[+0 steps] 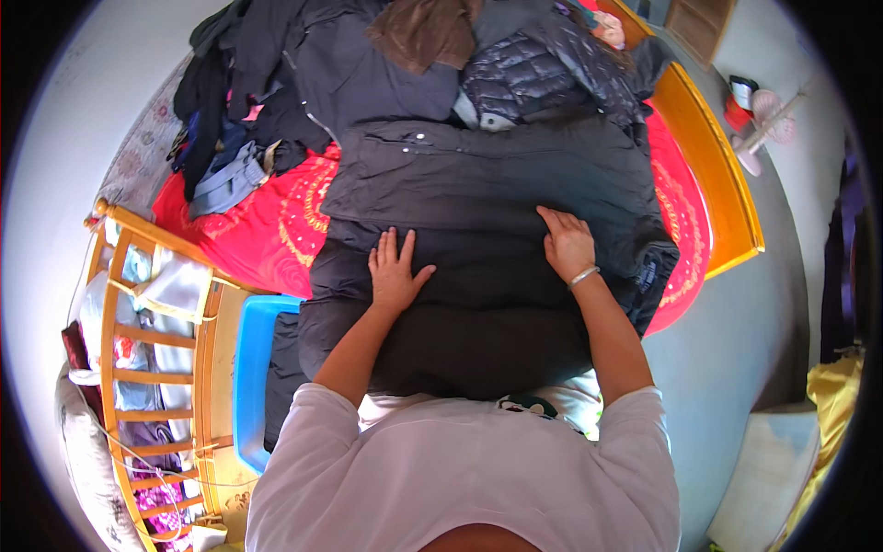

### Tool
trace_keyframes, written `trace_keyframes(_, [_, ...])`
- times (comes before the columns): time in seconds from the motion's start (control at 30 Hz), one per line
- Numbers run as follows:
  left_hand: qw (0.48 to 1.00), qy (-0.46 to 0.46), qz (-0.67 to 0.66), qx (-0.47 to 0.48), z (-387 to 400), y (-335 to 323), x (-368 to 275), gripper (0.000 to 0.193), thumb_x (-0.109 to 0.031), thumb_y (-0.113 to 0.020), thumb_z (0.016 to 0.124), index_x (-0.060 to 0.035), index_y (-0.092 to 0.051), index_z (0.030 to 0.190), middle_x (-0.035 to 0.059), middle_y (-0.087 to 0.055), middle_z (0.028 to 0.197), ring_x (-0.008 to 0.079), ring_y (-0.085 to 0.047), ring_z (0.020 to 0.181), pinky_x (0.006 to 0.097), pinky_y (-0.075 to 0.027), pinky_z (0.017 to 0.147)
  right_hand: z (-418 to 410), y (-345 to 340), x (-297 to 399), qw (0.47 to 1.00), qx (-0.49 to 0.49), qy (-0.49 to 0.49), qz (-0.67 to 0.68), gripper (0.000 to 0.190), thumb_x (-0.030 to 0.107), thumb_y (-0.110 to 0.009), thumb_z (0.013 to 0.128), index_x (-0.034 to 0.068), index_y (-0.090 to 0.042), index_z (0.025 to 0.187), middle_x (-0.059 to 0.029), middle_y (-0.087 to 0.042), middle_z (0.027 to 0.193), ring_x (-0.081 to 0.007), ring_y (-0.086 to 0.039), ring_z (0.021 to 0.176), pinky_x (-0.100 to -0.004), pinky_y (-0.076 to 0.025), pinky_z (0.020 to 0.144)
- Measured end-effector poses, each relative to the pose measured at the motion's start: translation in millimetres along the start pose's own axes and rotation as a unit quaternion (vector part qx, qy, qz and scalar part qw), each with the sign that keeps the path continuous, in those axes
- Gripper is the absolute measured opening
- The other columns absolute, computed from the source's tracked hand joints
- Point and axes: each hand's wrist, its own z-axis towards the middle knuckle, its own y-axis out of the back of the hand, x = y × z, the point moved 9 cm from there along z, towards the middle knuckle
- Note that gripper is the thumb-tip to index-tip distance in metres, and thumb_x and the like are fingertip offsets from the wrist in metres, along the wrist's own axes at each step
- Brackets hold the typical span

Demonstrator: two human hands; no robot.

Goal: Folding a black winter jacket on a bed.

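Note:
A dark padded garment (497,172), probably a coat, lies spread before me over the edge of a bed with a red patterned cover (248,241). Flat on its left part rests my left hand (394,276), fingers apart and thumb out to the side. My right hand (570,243) touches the cloth farther right, its index finger extended along a fold and a silver bangle on the wrist. Whether those fingers pinch any fabric is hard to make out. Small light snaps show near the garment's far edge, and a dark blue label (648,272) lies at its right side.
Beyond the garment are a quilted shiny jacket (524,76), a brown cloth (424,31) and heaped dark clothes (234,90). At left stand a blue plastic tub (250,386) holding dark fabric and a slatted wooden rail (155,376). A wooden bed board (710,165) borders the right.

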Motion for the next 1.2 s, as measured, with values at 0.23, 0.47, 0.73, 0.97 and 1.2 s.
trace_keyframes(0.23, [1.000, -0.005, -0.018, -0.014, 3, 2, 11, 0.074, -0.051, -0.061, 0.078, -0.0097, -0.039, 0.135, 0.0203, -0.037, 0.137, 0.0343, -0.033, 0.128, 0.0487, -0.025, 0.103, -12, 60, 24, 0.988, -0.127, 0.050, 0.078, 0.035, -0.002, -0.056, 0.067, 0.009, -0.062, 0.099, -0.0052, -0.064, 0.097, -0.0239, -0.060, 0.089, -0.0372, -0.045, 0.076])
trace_keyframes(0.47, [0.604, 0.459, -0.651, -0.011, 7, -42, 116, 0.064, -0.043, -0.060, 0.086, -0.0036, -0.039, 0.131, 0.0141, -0.058, 0.113, 0.0215, -0.060, 0.098, 0.0301, -0.045, 0.082, -60, 56, -1, 0.996, -0.062, 0.017, 0.060, 0.021, 0.001, -0.059, 0.073, 0.007, -0.066, 0.092, -0.0056, -0.065, 0.097, -0.0238, -0.060, 0.093, -0.0353, -0.044, 0.083])
trace_keyframes(0.73, [0.474, 0.481, -0.737, -0.024, 26, -72, 123, 0.049, -0.038, -0.065, 0.084, -0.0082, -0.044, 0.116, 0.0093, -0.057, 0.087, 0.0196, -0.059, 0.078, 0.0243, -0.047, 0.059, -167, 52, -144, 0.694, -0.294, -0.472, 0.459, 0.022, 0.029, -0.061, 0.088, 0.007, -0.061, 0.089, -0.0005, -0.057, 0.071, -0.0093, -0.056, 0.060, -0.0223, -0.047, 0.050])
trace_keyframes(0.97, [0.493, 0.433, -0.752, -0.061, 37, -51, 108, 0.027, -0.027, -0.067, 0.083, -0.0159, -0.046, 0.097, 0.0026, -0.052, 0.079, 0.0142, -0.053, 0.071, 0.0232, -0.042, 0.056, -148, 49, -156, 0.710, -0.215, -0.531, 0.409, 0.028, 0.038, -0.064, 0.084, 0.013, -0.061, 0.097, 0.0041, -0.055, 0.076, -0.0062, -0.049, 0.057, -0.0205, -0.041, 0.047])
trace_keyframes(1.2, [0.544, 0.463, -0.696, -0.073, 6, -44, 126, 0.030, -0.014, -0.067, 0.079, -0.0135, -0.048, 0.103, 0.0016, -0.053, 0.098, 0.0150, -0.051, 0.075, 0.0271, -0.045, 0.062, -154, 60, -192, 0.750, -0.268, -0.463, 0.390, 0.016, 0.022, -0.064, 0.084, 0.011, -0.063, 0.096, 0.0064, -0.057, 0.074, -0.0035, -0.046, 0.056, -0.0193, -0.034, 0.045])
